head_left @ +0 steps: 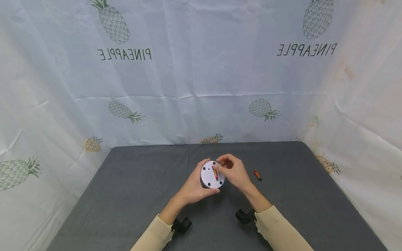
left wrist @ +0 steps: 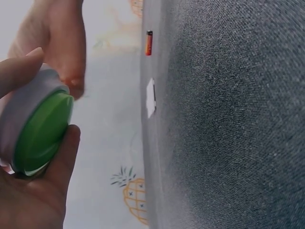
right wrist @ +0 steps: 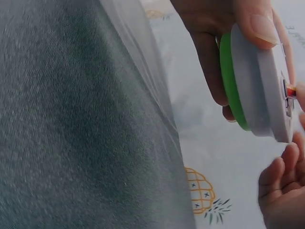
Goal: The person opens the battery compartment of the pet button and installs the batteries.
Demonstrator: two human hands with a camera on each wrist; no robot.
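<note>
My left hand (head_left: 193, 188) grips a round white device (head_left: 207, 176) by its edge, its back turned up toward the head camera. That back has dark round feet, small speaker holes and an uncovered battery slot; the other side is green (left wrist: 43, 133). A black and orange battery (head_left: 215, 174) lies tilted in the slot, with one end sticking out in the right wrist view. My right hand (head_left: 235, 174) has its thumb and a finger at that end, the other fingers curled. The exact pinch is partly hidden.
A second orange and black battery (head_left: 258, 175) lies on the grey table (head_left: 141, 195), right of my right hand. A thin white piece (left wrist: 150, 98) also lies on the table in the left wrist view. Pineapple-print cloth (head_left: 194, 69) hangs around the table's back and sides.
</note>
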